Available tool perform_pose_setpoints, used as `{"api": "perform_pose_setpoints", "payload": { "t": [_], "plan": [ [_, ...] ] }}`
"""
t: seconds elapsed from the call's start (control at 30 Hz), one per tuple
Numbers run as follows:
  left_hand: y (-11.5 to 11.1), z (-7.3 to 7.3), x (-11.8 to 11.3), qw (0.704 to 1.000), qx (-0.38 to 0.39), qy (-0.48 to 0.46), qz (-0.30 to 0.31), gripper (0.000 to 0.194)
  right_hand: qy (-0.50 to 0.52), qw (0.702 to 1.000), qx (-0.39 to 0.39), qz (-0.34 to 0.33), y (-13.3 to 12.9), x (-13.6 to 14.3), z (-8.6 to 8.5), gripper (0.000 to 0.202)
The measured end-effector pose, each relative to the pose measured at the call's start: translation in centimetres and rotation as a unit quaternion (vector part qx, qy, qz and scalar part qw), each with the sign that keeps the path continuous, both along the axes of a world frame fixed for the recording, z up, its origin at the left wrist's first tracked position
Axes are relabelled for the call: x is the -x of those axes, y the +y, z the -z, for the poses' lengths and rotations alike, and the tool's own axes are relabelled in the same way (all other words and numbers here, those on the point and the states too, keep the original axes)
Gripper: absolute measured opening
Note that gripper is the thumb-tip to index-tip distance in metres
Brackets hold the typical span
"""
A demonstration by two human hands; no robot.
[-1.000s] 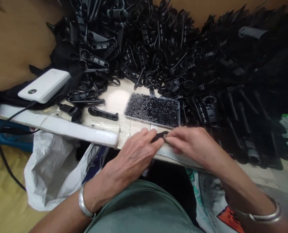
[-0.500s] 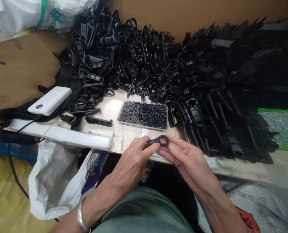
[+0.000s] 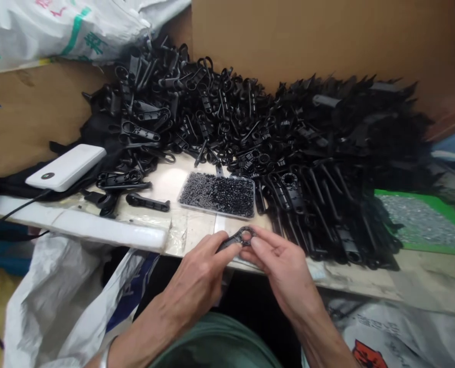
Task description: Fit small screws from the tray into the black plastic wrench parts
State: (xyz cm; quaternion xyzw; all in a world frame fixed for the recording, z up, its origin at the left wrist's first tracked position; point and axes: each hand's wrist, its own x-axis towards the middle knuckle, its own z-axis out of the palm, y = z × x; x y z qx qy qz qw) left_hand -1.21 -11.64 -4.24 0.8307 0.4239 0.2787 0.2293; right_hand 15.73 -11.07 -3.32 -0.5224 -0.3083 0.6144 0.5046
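Note:
Between my hands, just above the table's front edge, is a black plastic part with a ring-shaped end (image 3: 235,238). My left hand (image 3: 202,266) grips its narrow body between thumb and fingers. At the ring end, the thumb and fingertips of my right hand (image 3: 284,263) pinch the rim; whether they also hold a tiny piece is hidden. Behind the hands sits a clear shallow box (image 3: 216,194) full of tiny black pieces. One similar black part (image 3: 147,202) lies alone to the left of that box.
A large heap of black plastic parts (image 3: 219,112) covers the back of the table. More parts (image 3: 311,209) lie in rows at right, beside a green tray (image 3: 451,217) of small shiny pieces. At left are a white power bank (image 3: 66,167) with a cable and an open white sack (image 3: 51,291).
The camera view has swung right and up, so table items appear further left and lower. Both hands keep hold of the ring-ended part, with little change in grip.

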Motion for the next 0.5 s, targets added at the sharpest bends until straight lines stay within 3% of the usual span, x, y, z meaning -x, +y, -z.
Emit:
{"api": "perform_pose_setpoints", "payload": {
  "t": [0.17,0.27,0.33,0.4,0.5],
  "plan": [
    [0.6,-0.8,-0.1,1.0,-0.004,0.025,0.013,0.044,-0.173,0.981,-0.073,-0.036,1.2,-0.6,-1.4,0.044],
    [0.8,-1.7,0.8,0.999,-0.049,0.02,0.008,0.042,-0.336,0.931,-0.123,-0.077,3.3,-2.9,-4.1,0.04],
    [1.0,-2.5,2.5,0.993,-0.102,0.008,-0.053,0.041,-0.465,0.869,-0.158,-0.06,5.4,-4.8,-6.2,0.036],
    [1.2,-3.1,5.0,0.979,-0.146,0.006,-0.139,0.035,-0.588,0.79,-0.171,-0.028,7.6,-6.4,-7.9,0.036],
    [1.7,-3.8,9.1,0.948,-0.16,0.064,-0.268,0.026,-0.748,0.641,-0.169,-0.037,10.1,-7.7,-9.3,0.038]
  ]
}}
